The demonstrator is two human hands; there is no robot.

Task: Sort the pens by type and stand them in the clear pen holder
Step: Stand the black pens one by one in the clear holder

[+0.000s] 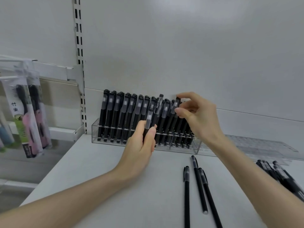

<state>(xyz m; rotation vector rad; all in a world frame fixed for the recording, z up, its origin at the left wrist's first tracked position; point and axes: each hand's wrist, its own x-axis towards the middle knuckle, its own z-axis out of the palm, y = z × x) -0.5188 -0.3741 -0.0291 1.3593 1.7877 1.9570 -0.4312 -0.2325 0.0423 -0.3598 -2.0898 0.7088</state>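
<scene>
Pen pile (279, 174) cut off at right edge. Left hand (141, 143) grips one pen (149, 120) before the clear pen holder (95, 131), centre frame. Right hand (199, 117) pinches a standing pen (175, 103) by its cap. Three loose pens (199, 183) lie lower centre.

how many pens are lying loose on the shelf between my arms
3, side by side: left pen, middle pen reaching farthest back, right pen beside it. A separate heap of pens lies far right, partly hidden.
</scene>
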